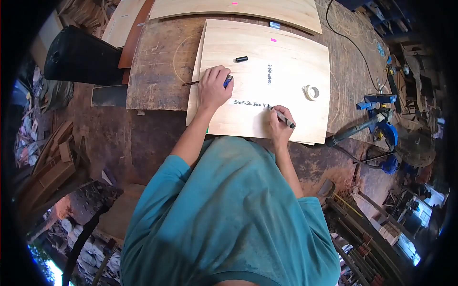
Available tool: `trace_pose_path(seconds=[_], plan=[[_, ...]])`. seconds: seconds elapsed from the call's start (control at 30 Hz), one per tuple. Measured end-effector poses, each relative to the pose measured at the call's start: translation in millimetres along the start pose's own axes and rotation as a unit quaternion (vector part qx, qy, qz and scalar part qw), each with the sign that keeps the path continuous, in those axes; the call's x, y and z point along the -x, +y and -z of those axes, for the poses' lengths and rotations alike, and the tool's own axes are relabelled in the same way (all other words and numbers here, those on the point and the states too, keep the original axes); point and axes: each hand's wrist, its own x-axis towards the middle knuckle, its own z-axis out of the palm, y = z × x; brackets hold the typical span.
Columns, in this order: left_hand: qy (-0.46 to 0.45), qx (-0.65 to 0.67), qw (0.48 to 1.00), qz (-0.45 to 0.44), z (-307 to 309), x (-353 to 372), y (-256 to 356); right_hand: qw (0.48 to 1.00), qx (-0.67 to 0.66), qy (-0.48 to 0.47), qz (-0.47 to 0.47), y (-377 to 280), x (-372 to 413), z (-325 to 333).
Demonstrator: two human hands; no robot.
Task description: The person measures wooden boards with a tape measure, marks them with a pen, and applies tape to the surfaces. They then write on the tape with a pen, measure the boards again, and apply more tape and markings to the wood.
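Observation:
My right hand (pixel 280 123) grips a marker (pixel 286 119), its tip at the end of a handwritten line reading about "Set-2 Sc=47" on a pale plywood panel (pixel 300 62). My left hand (pixel 214 88) rests on the panel's left part, fingers curled round a small blue and black object (pixel 228 81) that looks like a tape measure, mostly covered. A thin dark stick (pixel 191 83), perhaps a pencil, pokes out left of that hand. Above it on the panel lies a black marker cap (pixel 242 59). A roll of masking tape (pixel 311 92) sits toward the right edge.
The panel lies on a worn wooden workbench (pixel 157 62), with another sheet beneath. A further plywood sheet (pixel 238 14) is at the back. On the right are a blue clamp-like tool (pixel 381 102) and a black cable (pixel 350 40). A black box-shaped object (pixel 81 55) stands left.

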Motion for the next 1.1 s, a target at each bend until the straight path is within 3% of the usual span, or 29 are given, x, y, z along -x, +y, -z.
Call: trace_pose_path(seconds=[0.2,0.57,0.7,0.77,0.9,0.93,1.1], plan=[[-0.002,-0.003,1.0,0.001,0.1,0.3,0.3,0.999,-0.03,-0.029,0.017,2.0,1.5,0.5],[-0.001,-0.008,1.0,-0.003,-0.2,0.6,0.6,0.992,-0.082,0.089,-0.027,-8.7,-10.8,27.0],[-0.01,-0.01,1.0,-0.015,-1.0,1.1,0.1,0.978,-0.008,0.16,0.131,-7.5,-45.6,56.7],[-0.02,-0.01,0.999,-0.028,-0.4,3.2,0.1,0.929,0.214,0.14,0.269,7.3,-69.7,85.4],[-0.031,-0.016,0.999,-0.036,1.6,1.6,4.3,0.9,0.253,0.063,0.35,-3.2,-102.4,100.8],[-0.04,-0.016,0.998,-0.035,2.8,1.7,7.1,0.918,0.228,0.036,0.323,2.7,-108.4,102.6],[-0.045,-0.013,0.998,-0.052,7.3,-2.3,12.5,0.907,0.273,0.084,0.31,16.4,-115.1,91.6]])
